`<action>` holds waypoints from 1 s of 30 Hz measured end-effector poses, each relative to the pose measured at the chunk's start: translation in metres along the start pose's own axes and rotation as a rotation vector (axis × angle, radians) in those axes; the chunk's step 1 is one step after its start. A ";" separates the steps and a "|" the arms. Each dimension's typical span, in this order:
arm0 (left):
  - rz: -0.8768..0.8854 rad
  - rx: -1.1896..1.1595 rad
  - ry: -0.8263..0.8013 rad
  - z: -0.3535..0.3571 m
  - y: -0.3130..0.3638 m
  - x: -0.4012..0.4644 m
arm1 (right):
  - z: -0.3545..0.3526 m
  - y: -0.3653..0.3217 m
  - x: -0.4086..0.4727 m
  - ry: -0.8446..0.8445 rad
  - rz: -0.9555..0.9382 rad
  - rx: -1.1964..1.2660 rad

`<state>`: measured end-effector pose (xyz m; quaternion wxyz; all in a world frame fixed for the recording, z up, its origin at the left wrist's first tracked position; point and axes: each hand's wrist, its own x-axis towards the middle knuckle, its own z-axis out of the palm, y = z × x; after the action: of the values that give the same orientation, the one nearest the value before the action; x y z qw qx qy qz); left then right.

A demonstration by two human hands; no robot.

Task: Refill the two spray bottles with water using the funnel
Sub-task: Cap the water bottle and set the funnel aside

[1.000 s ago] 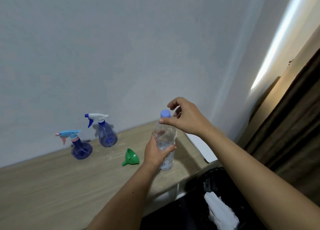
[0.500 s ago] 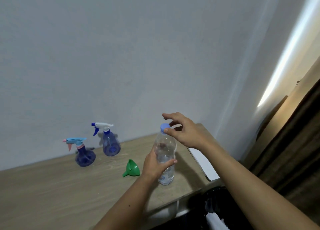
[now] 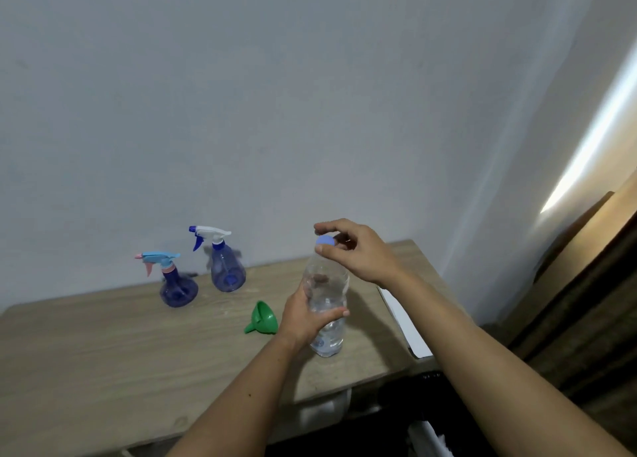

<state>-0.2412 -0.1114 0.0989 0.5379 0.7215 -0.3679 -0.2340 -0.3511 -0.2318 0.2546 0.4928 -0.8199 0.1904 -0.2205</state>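
**Q:** Holding what, and where?

**A:** Gripping a clear water bottle (image 3: 326, 313), the left hand (image 3: 303, 320) wraps around its middle and keeps it upright on the desk (image 3: 103, 360), near the front edge toward the right end. The right hand (image 3: 358, 251) sits at the top, thumb and fingers pinching the pale blue cap (image 3: 325, 241). The two hands are apart, one low on the bottle and one at its neck.

**Q:** Where are the things to be filled?

**A:** Two blue spray bottles stand along the back edge by the wall. One has a white and blue trigger head (image 3: 225, 261); the other, just left of it, has a light blue and pink head (image 3: 175, 284). Both heads are on. A green funnel (image 3: 263, 318) lies on its side between them and the water bottle, just left of the left hand.

**Q:** Which step is this?

**A:** It looks like the very start: opening the water bottle. Nothing has been poured.

**Q:** What does the next move call for?

**A:** Likely twisting the cap off while the left hand steadies the bottle, then unscrewing a spray head and seating the funnel in its neck. The bottle's thin plastic may buckle and spill if squeezed hard.
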 end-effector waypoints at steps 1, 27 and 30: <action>0.000 0.000 0.010 0.001 0.000 0.000 | -0.003 0.001 0.001 -0.040 -0.005 0.009; -0.051 0.030 0.114 0.012 0.005 -0.012 | 0.006 0.015 -0.006 -0.006 -0.249 -0.072; -0.058 0.028 0.087 0.013 0.008 -0.013 | 0.001 0.019 -0.007 -0.006 -0.216 -0.046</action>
<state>-0.2610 -0.1108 0.1018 0.5360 0.7490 -0.3262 -0.2128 -0.3584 -0.2354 0.2361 0.4476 -0.8475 0.1045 -0.2656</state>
